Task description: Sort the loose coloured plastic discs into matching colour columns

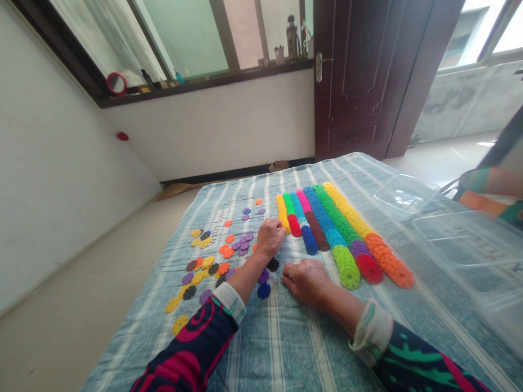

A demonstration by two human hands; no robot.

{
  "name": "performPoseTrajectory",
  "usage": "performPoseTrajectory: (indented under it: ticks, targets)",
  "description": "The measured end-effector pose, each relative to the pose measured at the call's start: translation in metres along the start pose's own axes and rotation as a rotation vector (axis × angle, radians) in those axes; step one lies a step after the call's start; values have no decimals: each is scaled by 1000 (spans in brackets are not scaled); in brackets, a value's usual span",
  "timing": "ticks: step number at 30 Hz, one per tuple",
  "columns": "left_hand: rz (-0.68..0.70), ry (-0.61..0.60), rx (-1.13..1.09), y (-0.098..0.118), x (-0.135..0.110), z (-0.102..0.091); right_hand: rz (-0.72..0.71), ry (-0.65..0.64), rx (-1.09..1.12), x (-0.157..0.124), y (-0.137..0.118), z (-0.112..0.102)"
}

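Observation:
My left hand (pixel 270 238) is closed, its fingertips pressed on a yellow notched disc at the near end of the short yellow row (pixel 281 209). Lower and to its right, my right hand (pixel 307 282) is curled with the fingertips together; what they hold, if anything, is hidden. Overlapping plastic discs form several coloured rows to the right, among them a green row (pixel 335 215) and a long yellow row (pixel 345 209) ending in orange (pixel 390 260). A black disc (pixel 273 264) and a dark blue disc (pixel 263 291) lie between my forearms. Loose purple discs (pixel 244 245) and yellow discs (pixel 180 325) are scattered left.
A striped blue-grey cloth (pixel 261 359) covers the surface. Clear plastic containers (pixel 404 196) stand at the right, near a person's patterned clothing (pixel 486 188). Behind are a dark red door (pixel 359 81) and a window ledge with a flask (pixel 292 38) and a round red mirror (pixel 116 83).

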State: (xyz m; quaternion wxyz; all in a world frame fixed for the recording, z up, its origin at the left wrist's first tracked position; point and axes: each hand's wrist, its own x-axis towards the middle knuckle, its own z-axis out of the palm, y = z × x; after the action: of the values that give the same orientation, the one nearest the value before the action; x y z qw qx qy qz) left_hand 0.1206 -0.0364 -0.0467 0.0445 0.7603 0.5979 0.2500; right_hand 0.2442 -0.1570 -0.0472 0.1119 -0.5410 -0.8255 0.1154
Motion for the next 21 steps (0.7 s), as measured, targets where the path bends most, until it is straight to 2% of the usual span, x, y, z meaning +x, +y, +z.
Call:
performPoseTrajectory:
  ticks: [15,21]
  targets:
    - [25,59,-63,-3,-2,5,-2,-7,0,1,0,-1]
    - [54,72,-92,-13,-9,-9,-6,-15,8,0,0,-2]
